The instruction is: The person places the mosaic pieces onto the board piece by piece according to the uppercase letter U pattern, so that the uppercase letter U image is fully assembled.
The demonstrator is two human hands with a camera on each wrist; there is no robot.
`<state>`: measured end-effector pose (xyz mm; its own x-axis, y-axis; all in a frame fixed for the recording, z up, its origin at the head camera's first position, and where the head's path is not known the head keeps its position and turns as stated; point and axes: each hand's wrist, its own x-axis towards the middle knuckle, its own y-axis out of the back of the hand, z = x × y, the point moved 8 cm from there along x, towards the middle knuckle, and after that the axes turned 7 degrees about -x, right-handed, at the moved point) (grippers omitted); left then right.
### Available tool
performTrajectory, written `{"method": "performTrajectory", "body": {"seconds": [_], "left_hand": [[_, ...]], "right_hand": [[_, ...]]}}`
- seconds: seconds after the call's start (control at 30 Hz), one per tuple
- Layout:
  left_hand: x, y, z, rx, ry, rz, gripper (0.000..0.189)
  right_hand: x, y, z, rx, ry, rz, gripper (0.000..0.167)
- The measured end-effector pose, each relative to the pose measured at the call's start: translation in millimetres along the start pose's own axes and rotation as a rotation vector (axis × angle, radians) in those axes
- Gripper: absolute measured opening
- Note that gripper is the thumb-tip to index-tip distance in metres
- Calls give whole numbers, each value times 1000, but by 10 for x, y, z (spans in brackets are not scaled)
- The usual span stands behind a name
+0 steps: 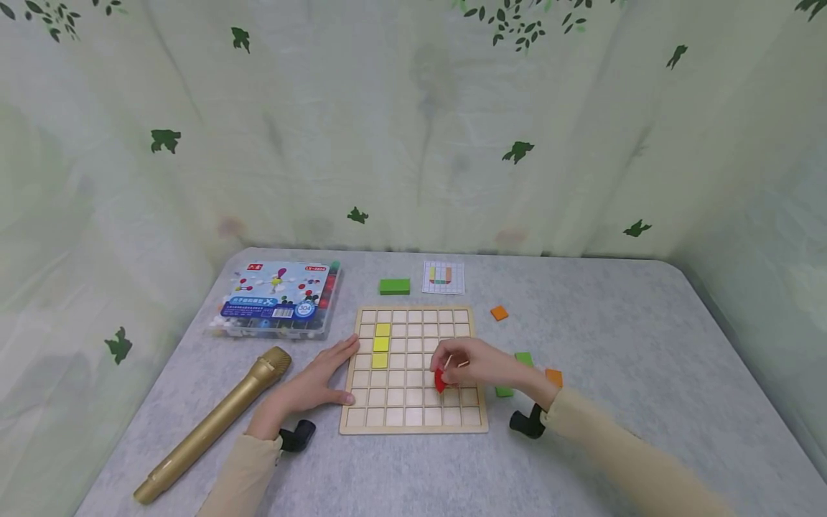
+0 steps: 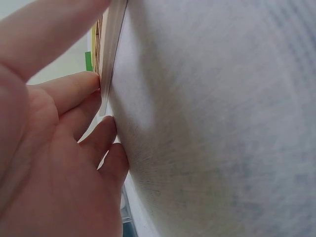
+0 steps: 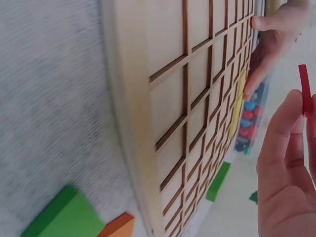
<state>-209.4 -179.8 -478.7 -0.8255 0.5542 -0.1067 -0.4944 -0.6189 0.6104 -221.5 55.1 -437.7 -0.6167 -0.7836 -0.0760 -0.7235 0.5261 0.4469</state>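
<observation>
Our right hand (image 1: 481,362) pinches a thin red tile (image 1: 440,381) between thumb and fingers, over a wooden grid board (image 1: 395,397). Left of those fingers, three yellow tiles (image 1: 381,345) sit in one column. Our left hand (image 1: 306,384), fingers spread and nearly straight, touches the board's left edge. Right of the pinching fingers, we see green pieces (image 1: 504,392) and orange pieces (image 1: 499,313).

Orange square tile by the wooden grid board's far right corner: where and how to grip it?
Pinch two opposite edges of the orange square tile, probably best from above and the right. It lies flat on the grey table, so its edges offer the hold, and the wooden grid board sits to its left.
</observation>
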Motion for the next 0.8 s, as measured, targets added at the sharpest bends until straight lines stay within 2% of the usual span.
{"method": "performTrajectory", "body": {"seconds": [0.27,0.47,0.8], "left_hand": [[6,-4,1,2,0,0,94],[6,0,13,4,18,4,93],[-3,7,15,-7,28,6,93]], "right_hand": [[253,-103,-55,20,-41,10,8],[452,-186,-108,29,-33,3,12],[801,-337,-115,-93,-49,21,18]]}}
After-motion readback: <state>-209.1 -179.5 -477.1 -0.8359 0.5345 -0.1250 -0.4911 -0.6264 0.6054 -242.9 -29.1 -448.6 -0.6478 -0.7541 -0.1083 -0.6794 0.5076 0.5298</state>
